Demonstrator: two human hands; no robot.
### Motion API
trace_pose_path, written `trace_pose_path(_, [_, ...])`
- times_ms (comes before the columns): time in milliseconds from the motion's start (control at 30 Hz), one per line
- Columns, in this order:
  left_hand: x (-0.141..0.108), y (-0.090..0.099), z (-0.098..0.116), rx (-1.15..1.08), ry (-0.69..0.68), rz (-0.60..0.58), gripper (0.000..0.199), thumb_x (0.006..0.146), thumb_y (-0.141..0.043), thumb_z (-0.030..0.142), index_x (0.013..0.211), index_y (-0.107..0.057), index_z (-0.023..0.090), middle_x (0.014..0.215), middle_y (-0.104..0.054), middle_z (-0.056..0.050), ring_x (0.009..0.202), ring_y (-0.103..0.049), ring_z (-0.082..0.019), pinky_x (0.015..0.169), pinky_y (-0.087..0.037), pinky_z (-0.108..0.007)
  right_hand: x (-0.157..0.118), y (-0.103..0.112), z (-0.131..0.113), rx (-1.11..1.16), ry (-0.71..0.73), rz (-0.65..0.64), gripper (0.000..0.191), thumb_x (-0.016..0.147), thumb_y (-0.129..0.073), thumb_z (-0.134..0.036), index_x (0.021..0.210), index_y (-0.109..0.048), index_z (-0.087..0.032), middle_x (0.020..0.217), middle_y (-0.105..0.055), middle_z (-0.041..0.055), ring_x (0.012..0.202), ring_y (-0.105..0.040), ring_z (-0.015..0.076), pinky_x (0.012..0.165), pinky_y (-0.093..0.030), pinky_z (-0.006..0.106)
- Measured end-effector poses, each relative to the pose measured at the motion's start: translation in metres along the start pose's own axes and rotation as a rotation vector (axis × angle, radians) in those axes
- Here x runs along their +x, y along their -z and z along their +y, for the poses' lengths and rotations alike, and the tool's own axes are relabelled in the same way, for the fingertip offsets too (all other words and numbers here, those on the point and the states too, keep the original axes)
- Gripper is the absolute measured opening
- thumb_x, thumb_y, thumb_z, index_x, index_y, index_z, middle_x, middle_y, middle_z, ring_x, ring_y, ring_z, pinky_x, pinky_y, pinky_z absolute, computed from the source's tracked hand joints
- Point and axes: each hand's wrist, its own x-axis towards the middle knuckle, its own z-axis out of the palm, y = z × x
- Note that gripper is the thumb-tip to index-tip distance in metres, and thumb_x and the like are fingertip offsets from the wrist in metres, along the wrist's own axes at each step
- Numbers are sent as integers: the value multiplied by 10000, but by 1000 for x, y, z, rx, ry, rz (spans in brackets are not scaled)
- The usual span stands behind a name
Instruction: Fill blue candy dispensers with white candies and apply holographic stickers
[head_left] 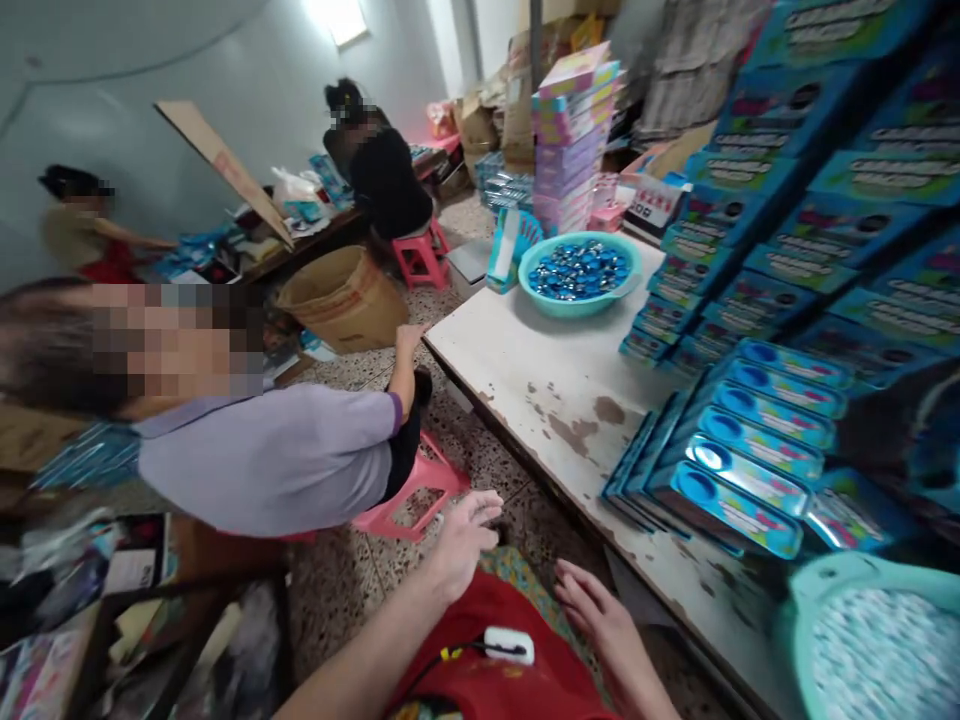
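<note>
In front of me, my left hand (466, 540) is open, fingers extended, gripping nothing; my right hand (596, 605) is half open, fingers lightly bent, unloaded. Between my forearms, one white, rounded device (508, 645) rests on red cloth (551, 690). To the right, one chipped white tabletop (555, 355) supports a row of five glossy rectangular blue cartons (765, 443) and one round teal basin (559, 305) of shiny blue pieces (577, 270).

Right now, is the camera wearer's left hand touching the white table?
Apart. The head view shows it plainly: speckled floor is visible between the wearer's left hand and the near edge of the white table.
</note>
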Motion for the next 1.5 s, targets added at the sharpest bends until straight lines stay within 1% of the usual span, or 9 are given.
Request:
trace_pose_path(167, [-23,15,-5,-77,15,-170,357,507,-665,42,846,-651,156,1319,-459,-108,1141,-457,-250,811,-384,-280,-7,-74,-12,7,147,-262,511,688,-732,-530,1089,-700,-215,1083,-689,93,915,-658,243,828,-514,352])
trace_pose_path(300, [-35,70,-3,-359,28,-160,437,545,-723,108,964,-631,194,1209,-483,-95,1161,-427,-239,820,-398,-287,-5,-137,10,-95,232,-277,446,697,-726,-521,981,-745,-178,819,-709,67,709,-630,187,678,-520,286])
trace_pose_path(467, [-60,210,18,-551,-5,-9,391,577,-744,136,943,-612,174,1181,-465,-92,1080,-469,-234,811,-436,-338,-8,-253,65,-306,247,-328,508,694,-701,-569,1036,-736,-196,974,-720,97,827,-654,242,752,-541,334])
trace_pose_path(700, [-127,427,65,-702,-82,54,317,713,-689,271,1002,-576,205,1139,-564,-89,1002,-584,-254,729,-485,-356,-24,-457,124,-417,131,-772,436,696,-721,-535,967,-756,-195,1000,-714,120,873,-655,251,821,-519,385])
trace_pose_path(800, [-146,489,69,-731,-141,55,314,740,-677,349,1005,-592,203,1071,-622,-100,976,-615,-245,780,-476,-333,-36,-534,136,-454,86,-962,353,687,-740,-508,844,-775,-194,832,-698,82,704,-618,180,685,-508,312])
trace_pose_path(967, [-166,562,67,-747,-166,393,392,696,-686,401,1034,-604,220,1041,-650,-76,679,-618,-173,477,-391,-231,-43,-634,172,-629,147,-1107,442,713,-661,-607,759,-759,-178,700,-629,33,598,-553,122,608,-449,254])
trace_pose_path(1100, [-175,631,69,-869,-157,629,489,612,-726,399,1053,-631,210,1209,-613,-104,912,-646,-249,596,-489,-276,-36,-702,207,-739,50,-1194,522,757,-575,-648,778,-753,-158,678,-642,36,597,-580,124,624,-455,249])
trace_pose_path(1333, [-121,817,119,-948,-219,459,396,629,-664,415,969,-677,213,1174,-641,-120,1198,-524,-326,956,-449,-455,17,-876,251,-589,-18,-994,407,656,-724,-531,823,-755,-161,556,-636,15,496,-532,117,532,-443,232])
trace_pose_path(1500, [-95,896,211,-881,-297,408,376,778,-509,447,1082,-629,260,1286,-579,-83,1207,-522,-289,930,-476,-443,44,-994,244,-371,175,-738,510,620,-727,-611,839,-747,-151,631,-658,27,509,-522,112,511,-438,232])
